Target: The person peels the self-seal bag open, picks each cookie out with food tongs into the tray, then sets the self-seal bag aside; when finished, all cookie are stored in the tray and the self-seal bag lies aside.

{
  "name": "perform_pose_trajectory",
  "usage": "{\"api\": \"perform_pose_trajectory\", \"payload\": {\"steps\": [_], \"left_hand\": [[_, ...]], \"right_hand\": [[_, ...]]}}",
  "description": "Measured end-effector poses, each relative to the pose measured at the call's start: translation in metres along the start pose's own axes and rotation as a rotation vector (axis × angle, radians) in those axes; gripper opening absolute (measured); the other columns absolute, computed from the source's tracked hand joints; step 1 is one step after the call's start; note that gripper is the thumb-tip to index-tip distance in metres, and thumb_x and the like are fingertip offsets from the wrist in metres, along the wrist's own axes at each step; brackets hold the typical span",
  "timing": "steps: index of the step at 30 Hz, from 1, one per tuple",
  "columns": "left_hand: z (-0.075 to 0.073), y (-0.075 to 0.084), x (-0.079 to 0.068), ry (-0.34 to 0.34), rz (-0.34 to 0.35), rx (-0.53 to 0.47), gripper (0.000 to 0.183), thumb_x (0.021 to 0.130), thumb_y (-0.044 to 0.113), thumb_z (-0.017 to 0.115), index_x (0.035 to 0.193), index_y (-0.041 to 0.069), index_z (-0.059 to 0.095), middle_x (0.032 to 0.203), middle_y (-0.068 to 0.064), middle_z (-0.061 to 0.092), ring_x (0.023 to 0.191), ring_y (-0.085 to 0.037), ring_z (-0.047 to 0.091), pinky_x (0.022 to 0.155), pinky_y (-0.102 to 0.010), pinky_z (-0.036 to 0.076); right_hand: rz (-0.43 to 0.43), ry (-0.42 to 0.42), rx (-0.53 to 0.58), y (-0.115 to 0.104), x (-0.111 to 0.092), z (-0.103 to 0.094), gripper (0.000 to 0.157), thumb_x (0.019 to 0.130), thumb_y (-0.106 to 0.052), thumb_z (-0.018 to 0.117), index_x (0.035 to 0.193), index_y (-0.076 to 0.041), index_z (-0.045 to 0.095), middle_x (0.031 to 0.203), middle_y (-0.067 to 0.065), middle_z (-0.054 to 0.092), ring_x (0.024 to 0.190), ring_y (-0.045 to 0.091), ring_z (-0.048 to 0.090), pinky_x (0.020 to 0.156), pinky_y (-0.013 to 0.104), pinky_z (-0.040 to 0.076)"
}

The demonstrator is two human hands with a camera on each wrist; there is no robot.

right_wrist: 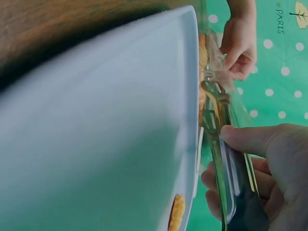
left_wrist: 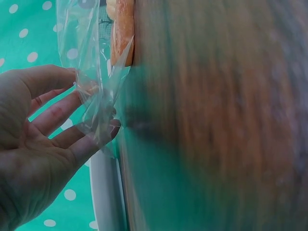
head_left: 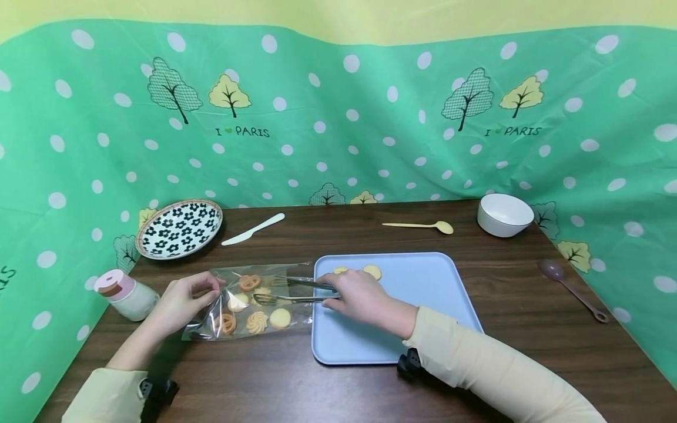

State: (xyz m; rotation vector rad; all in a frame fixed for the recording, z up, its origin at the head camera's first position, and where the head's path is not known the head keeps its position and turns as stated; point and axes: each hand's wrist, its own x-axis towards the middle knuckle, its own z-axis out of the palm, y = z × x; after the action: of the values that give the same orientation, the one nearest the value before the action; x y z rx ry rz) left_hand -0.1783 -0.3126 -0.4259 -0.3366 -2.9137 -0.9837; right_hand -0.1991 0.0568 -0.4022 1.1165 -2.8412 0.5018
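My left hand (head_left: 182,302) pinches the left end of a clear plastic bag (head_left: 240,335) between thumb and fingers. Inside lie several cookies: pretzel shapes (head_left: 250,282), a swirled one (head_left: 257,322) and plain round ones (head_left: 280,318). Metal tongs (head_left: 296,299) are held in my right hand (head_left: 359,294), thumb on one arm and fingers on the other. Their tips reach through the bag's right end, beside a cookie in the middle; I cannot tell whether they grip it. Under my right hand is a blue tray (head_left: 412,317), with two pale round cookies (head_left: 372,271) near its far edge.
Left of the bag stands a jar with a pink lid (head_left: 127,295). Behind are a flower-patterned plate (head_left: 180,229) and a white knife (head_left: 254,229). Farther right lie a cream spoon (head_left: 423,225), a white bowl (head_left: 505,216) and a brown spoon (head_left: 573,291). A green curtain (head_left: 338,117) backs the table.
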Motion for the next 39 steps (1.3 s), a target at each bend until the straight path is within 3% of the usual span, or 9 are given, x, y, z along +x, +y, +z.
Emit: {"api": "perform_pose_trajectory", "payload": {"steps": [9, 17, 24, 29, 39], "left_hand": [[0.001, 0.001, 0.000, -0.016, -0.012, -0.005, 0.013, 0.087, 0.011, 0.067, 0.083, 0.023, 0.062, 0.107, 0.000, 0.070, 0.106, -0.025, 0.064, 0.089, -0.049, 0.050], [0.001, 0.003, 0.001, -0.011, -0.006, -0.008, 0.015, 0.086, 0.009, 0.068, 0.082, 0.022, 0.063, 0.107, -0.002, 0.071, 0.105, -0.027, 0.064, 0.089, -0.048, 0.050], [0.001, 0.001, -0.001, 0.000, 0.000, 0.011, 0.015, 0.086, 0.009, 0.068, 0.082, 0.022, 0.062, 0.106, -0.001, 0.071, 0.106, -0.026, 0.064, 0.089, -0.048, 0.050], [-0.001, -0.001, -0.002, 0.000, -0.006, 0.020, 0.018, 0.086, 0.008, 0.067, 0.081, 0.024, 0.062, 0.106, 0.000, 0.071, 0.106, -0.025, 0.063, 0.089, -0.048, 0.050], [0.000, 0.001, 0.001, -0.021, -0.002, 0.008, 0.013, 0.086, 0.009, 0.067, 0.084, 0.022, 0.063, 0.107, -0.002, 0.070, 0.107, -0.027, 0.063, 0.089, -0.050, 0.050]], "right_hand": [[-0.018, -0.025, -0.016, -0.006, 0.011, 0.004, 0.041, 0.083, -0.031, 0.072, 0.121, -0.019, 0.063, 0.093, 0.001, 0.071, 0.074, 0.013, 0.061, 0.046, 0.027, 0.039], [-0.022, -0.009, -0.008, -0.003, 0.006, 0.002, 0.040, 0.083, -0.028, 0.072, 0.121, -0.021, 0.063, 0.088, -0.001, 0.071, 0.065, 0.010, 0.056, 0.044, 0.027, 0.038], [0.006, 0.022, -0.025, 0.004, -0.006, -0.013, 0.036, 0.081, -0.030, 0.074, 0.115, -0.020, 0.065, 0.101, -0.005, 0.072, 0.082, 0.011, 0.067, 0.065, 0.034, 0.052], [0.011, 0.039, -0.021, 0.009, -0.011, -0.019, 0.036, 0.080, -0.028, 0.076, 0.114, -0.019, 0.066, 0.098, -0.004, 0.072, 0.080, 0.015, 0.068, 0.067, 0.037, 0.053], [0.009, 0.025, -0.043, 0.016, -0.012, -0.009, 0.039, 0.079, -0.032, 0.076, 0.114, -0.018, 0.066, 0.103, -0.004, 0.071, 0.083, 0.016, 0.068, 0.076, 0.041, 0.051]]}}
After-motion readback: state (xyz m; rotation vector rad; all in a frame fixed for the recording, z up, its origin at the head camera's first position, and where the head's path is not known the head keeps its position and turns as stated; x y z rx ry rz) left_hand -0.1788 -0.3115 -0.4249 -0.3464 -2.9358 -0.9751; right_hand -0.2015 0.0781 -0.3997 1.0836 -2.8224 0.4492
